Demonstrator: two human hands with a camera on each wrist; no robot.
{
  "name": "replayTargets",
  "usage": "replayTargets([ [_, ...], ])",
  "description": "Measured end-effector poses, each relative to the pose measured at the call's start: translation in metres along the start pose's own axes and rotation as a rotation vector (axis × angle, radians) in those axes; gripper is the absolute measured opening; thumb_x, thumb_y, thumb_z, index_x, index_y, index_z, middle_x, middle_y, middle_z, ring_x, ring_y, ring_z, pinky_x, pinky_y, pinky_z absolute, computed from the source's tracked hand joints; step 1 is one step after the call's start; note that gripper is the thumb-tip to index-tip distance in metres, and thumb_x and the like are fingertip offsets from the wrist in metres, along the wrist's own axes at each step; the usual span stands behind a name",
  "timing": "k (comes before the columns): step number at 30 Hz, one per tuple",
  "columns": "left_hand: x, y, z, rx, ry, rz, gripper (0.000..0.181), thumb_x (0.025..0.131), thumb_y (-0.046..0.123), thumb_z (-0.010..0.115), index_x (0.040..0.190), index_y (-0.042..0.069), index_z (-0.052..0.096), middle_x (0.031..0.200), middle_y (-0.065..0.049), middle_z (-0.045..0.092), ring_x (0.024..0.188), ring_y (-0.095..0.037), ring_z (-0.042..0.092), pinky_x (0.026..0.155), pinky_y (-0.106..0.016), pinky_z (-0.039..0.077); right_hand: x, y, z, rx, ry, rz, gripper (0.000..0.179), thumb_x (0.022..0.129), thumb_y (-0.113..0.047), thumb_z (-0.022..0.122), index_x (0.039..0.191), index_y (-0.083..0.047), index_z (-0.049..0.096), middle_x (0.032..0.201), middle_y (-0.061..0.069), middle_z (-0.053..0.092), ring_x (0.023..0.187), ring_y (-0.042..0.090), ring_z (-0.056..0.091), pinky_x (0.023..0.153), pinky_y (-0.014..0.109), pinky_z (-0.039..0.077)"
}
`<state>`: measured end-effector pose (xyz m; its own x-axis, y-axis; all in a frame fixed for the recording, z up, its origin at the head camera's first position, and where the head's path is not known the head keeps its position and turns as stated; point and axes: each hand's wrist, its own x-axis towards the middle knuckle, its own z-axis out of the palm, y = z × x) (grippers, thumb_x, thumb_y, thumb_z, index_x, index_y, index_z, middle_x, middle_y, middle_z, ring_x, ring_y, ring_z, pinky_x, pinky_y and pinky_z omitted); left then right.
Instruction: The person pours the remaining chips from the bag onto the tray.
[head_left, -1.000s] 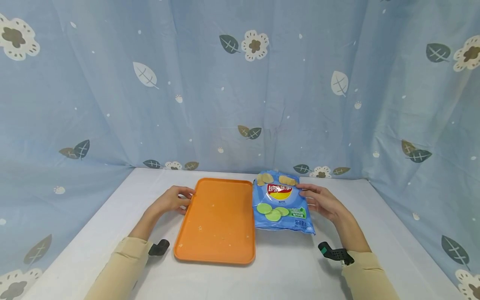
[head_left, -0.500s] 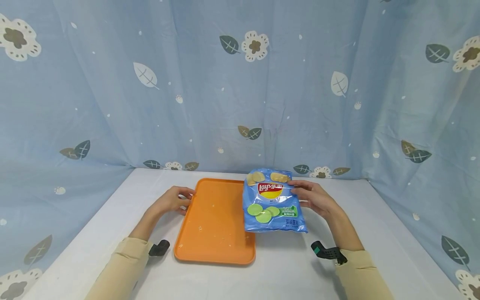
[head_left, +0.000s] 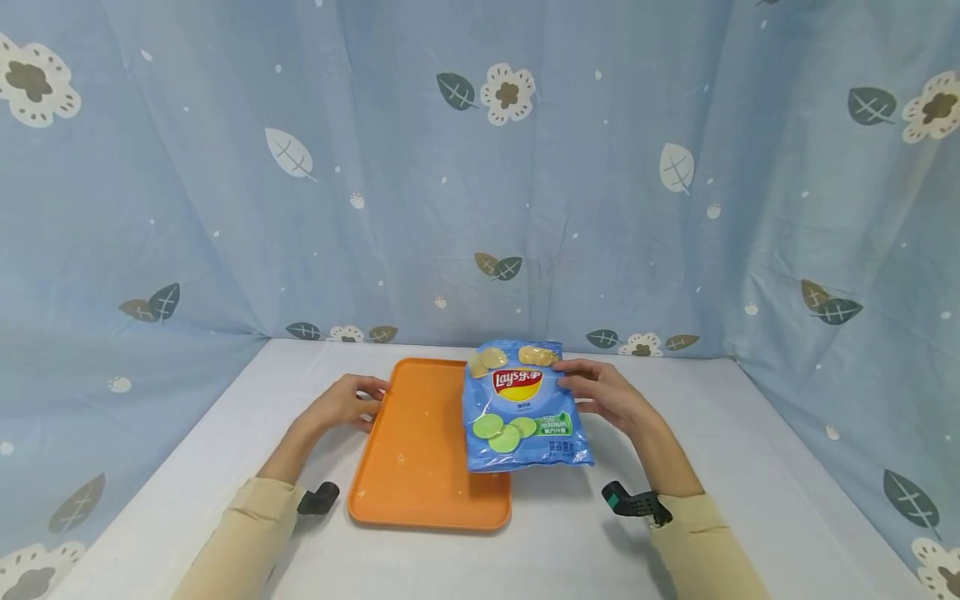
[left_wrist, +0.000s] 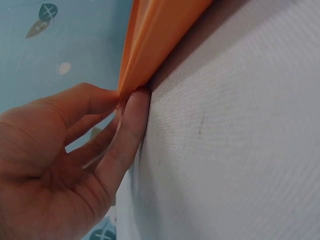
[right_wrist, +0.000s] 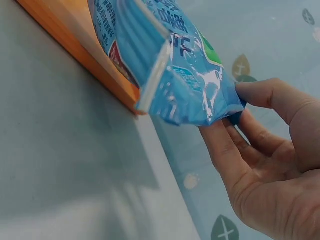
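Chip bag [head_left: 517,417], blue with a red and yellow Lay's label, is held with its printed front in view of the head camera, partly above the right side of an orange tray [head_left: 412,467] and partly beyond the tray's right edge. Pictured chips show at the bag's far end, green slices toward its near end. The right hand [head_left: 611,400] grips the bag by its right edge, thumb on one side and fingers on the other, as the right wrist view shows. The bag casts a shadow on the white surface [head_left: 570,542] to the right of the tray; whether any part of it touches the tray, I cannot tell. On the left, the left hand [head_left: 341,404] pinches the tray's left rim toward the far end, thumb at the top of the rim and a finger low against its outer side, near the surface. The tray lies flat, its long sides running near to far. Both forearms wear beige sleeves [head_left: 240,542], and a black device [head_left: 318,497] sits at each wrist. Beyond the far edge of the surface hangs a blue curtain [head_left: 450,183] patterned with leaves and flowers.
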<state>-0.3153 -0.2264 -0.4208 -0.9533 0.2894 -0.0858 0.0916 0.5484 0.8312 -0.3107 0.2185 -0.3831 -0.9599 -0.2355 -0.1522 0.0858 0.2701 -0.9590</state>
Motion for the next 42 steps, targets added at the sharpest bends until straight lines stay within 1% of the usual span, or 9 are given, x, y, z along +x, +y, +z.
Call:
replayTargets([
  [9,-0.001,-0.001,0.0,-0.001,0.005,0.012,0.041,0.089,-0.001,0.06,0.13,-0.005,0.058,0.109,-0.02,0.059,0.079,-0.018,0.063,0.064,-0.036,0.064,0.005,-0.001,0.017,-0.022,-0.012,0.0,0.046,0.09,-0.028,0.069,0.133,-0.013,0.06,0.144,0.014,0.049,0.111,0.03,0.06,0.091,0.037,0.06],
  [17,-0.001,-0.002,0.001,0.0,0.011,0.009,0.042,0.088,-0.002,0.059,0.13,-0.006,0.058,0.109,-0.021,0.059,0.08,-0.018,0.062,0.064,-0.035,0.064,0.01,0.0,0.027,-0.013,0.003,0.002,0.042,0.09,-0.027,0.069,0.129,-0.014,0.062,0.141,0.013,0.052,0.11,0.029,0.061,0.09,0.037,0.06],
  [24,-0.001,-0.002,0.002,-0.004,0.016,0.004,0.042,0.088,-0.003,0.058,0.13,-0.006,0.058,0.108,-0.021,0.059,0.08,-0.018,0.062,0.064,-0.035,0.064,0.012,-0.003,0.032,-0.017,0.027,-0.006,0.041,0.091,-0.028,0.068,0.129,-0.014,0.062,0.139,0.013,0.054,0.108,0.027,0.062,0.089,0.036,0.061],
  [32,-0.002,0.001,0.003,0.012,0.03,-0.031,0.042,0.087,-0.003,0.058,0.13,-0.004,0.059,0.111,-0.021,0.06,0.081,-0.018,0.063,0.066,-0.035,0.064,0.011,-0.007,0.037,-0.035,0.052,0.003,0.039,0.092,-0.028,0.068,0.128,-0.015,0.064,0.137,0.012,0.056,0.107,0.026,0.063,0.09,0.036,0.06],
  [42,-0.002,0.001,0.003,0.004,0.025,-0.035,0.041,0.089,-0.002,0.059,0.13,-0.004,0.059,0.113,-0.022,0.059,0.083,-0.018,0.063,0.066,-0.035,0.064,0.01,-0.013,0.039,-0.053,0.063,-0.01,0.038,0.092,-0.029,0.068,0.126,-0.015,0.064,0.135,0.013,0.056,0.108,0.027,0.063,0.089,0.036,0.061],
])
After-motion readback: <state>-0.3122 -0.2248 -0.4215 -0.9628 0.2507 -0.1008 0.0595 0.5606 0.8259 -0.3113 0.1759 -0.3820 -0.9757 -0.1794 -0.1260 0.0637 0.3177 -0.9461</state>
